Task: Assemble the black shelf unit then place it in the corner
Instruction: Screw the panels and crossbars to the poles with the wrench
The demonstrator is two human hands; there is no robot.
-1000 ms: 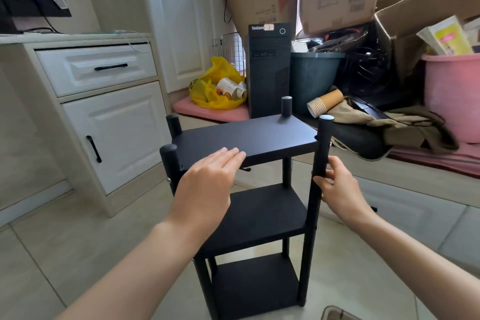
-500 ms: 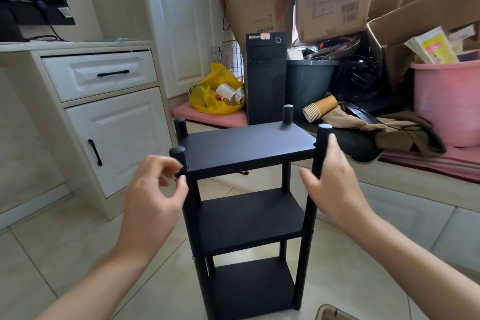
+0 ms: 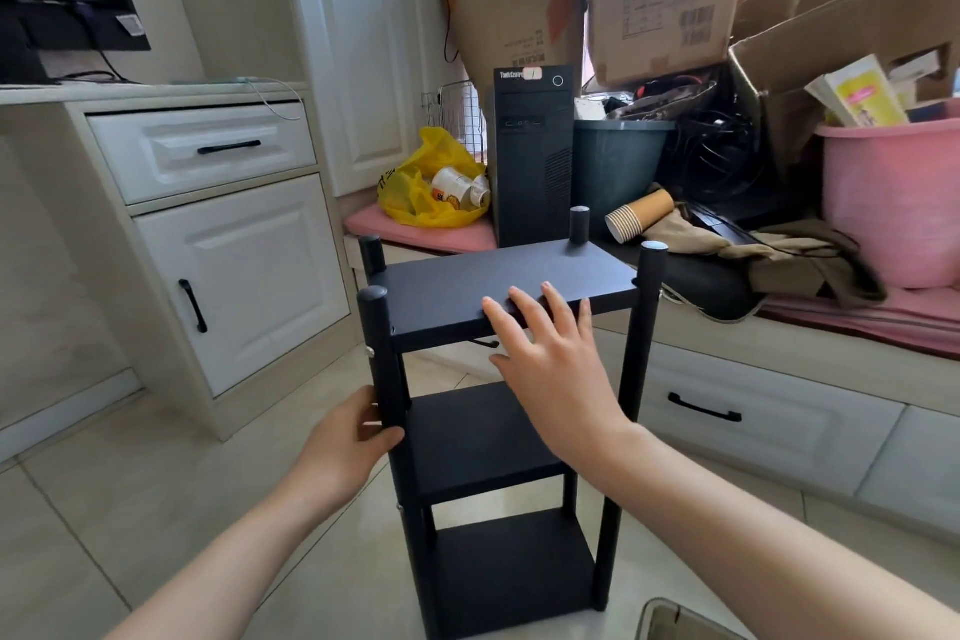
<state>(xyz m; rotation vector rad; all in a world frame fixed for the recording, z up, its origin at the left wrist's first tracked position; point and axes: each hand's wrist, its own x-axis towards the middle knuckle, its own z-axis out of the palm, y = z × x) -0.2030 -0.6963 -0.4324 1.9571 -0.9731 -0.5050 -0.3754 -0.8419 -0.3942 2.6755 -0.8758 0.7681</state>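
Observation:
The black shelf unit [image 3: 498,442] stands upright on the tiled floor in the middle of the view, with three boards and round posts at its corners. My left hand [image 3: 345,447] grips the near left post between the top and middle boards. My right hand [image 3: 550,353] lies with straight, spread fingers on the front edge of the top board [image 3: 467,281].
A white cabinet with a drawer [image 3: 202,151] stands to the left. Behind the shelf are a black computer tower [image 3: 535,156], a yellow bag [image 3: 431,187], a dark bin [image 3: 618,161], cardboard boxes [image 3: 665,0], and a pink tub [image 3: 893,192] at the right. Bare floor tiles [image 3: 104,499] lie at the near left.
My left hand has dropped from the top of the near left post to grip it lower down. My right hand left the right post and moved onto the top board's front edge.

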